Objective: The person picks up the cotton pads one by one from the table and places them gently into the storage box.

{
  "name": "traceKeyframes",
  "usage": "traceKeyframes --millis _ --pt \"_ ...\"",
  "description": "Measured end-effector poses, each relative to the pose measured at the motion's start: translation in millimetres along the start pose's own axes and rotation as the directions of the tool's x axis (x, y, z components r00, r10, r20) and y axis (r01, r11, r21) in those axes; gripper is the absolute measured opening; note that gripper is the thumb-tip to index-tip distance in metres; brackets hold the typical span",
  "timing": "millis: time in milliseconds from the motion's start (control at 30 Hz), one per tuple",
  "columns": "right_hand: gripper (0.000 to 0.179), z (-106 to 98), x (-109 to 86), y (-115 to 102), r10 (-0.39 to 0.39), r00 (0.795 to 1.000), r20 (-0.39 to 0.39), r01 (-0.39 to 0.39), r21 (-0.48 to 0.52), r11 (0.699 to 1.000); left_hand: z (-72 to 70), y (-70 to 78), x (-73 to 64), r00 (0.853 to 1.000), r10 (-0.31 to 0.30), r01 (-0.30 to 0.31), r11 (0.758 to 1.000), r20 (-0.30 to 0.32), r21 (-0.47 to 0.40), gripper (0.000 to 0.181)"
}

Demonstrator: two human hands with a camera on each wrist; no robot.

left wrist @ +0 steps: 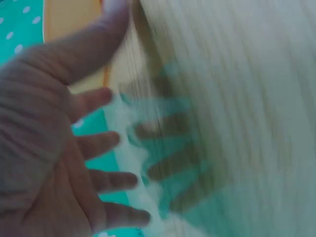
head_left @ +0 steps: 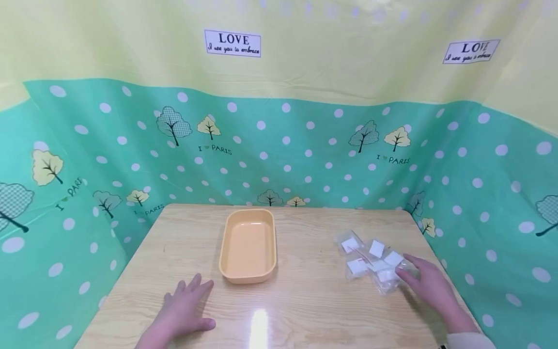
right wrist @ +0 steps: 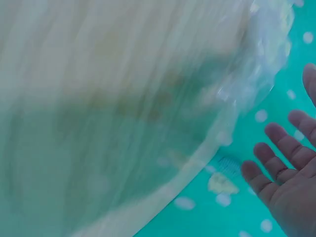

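Packets (head_left: 379, 265), clear with white inserts (head_left: 377, 248), clustered at the frame's right, your right hand (head_left: 429, 285) at their edge, loosely spread, contact unclear, your left hand (head_left: 185, 308) spread wide at lower left, peach tray (head_left: 250, 245) left of centre, wooden table (head_left: 309, 305) beneath

Curtain (head_left: 286, 155) encl. table (head_left: 322, 315) at rear & both sides: yellow upper, green lower w/ wht dots, printed trees (head_left: 173, 125), "PARIS" txt. Two "LOVE" panels (head_left: 233, 43) on upper sect. Tabletop lt. wood-grain; brt. glare (head_left: 259, 329) nr. front.
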State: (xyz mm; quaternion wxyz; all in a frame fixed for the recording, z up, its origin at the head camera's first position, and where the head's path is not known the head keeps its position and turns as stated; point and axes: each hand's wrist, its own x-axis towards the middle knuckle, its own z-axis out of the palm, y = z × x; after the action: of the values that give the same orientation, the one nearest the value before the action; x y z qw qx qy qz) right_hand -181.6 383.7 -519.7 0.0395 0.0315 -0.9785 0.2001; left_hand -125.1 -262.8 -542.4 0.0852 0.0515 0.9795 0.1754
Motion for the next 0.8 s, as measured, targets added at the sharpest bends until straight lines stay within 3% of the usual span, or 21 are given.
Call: traceKeyframes --millis 167,333,533,800 --pt "0.056 10.8 10.7 -32.5 -0.072 0.997 -0.035 0.072 -0.018 0.997 1.9 10.5 -4.3 0.996 -0.084 0.084 0.996 0.023 -0.031 0.11" --pt "0.045 21.5 24.0 -57.0 -0.13 0.99 -0.045 0.123 -0.137 0.983 2.6 11.9 -4.5 0.994 -0.107 0.107 0.993 0.01 -0.042 0.11" --pt "0.047 34.4 39.0 -66.7 -0.08 0.997 0.018 0.082 -0.272 0.959 1.1 13.5 -3.2 0.995 -0.103 0.104 0.993 0.005 -0.053 0.11" --pt "0.029 54.0 51.3 -66.5 -0.045 0.998 0.036 0.054 -0.315 0.947 0.2 13.6 -4.4 0.994 -0.109 0.109 0.993 0.002 -0.045 0.11"
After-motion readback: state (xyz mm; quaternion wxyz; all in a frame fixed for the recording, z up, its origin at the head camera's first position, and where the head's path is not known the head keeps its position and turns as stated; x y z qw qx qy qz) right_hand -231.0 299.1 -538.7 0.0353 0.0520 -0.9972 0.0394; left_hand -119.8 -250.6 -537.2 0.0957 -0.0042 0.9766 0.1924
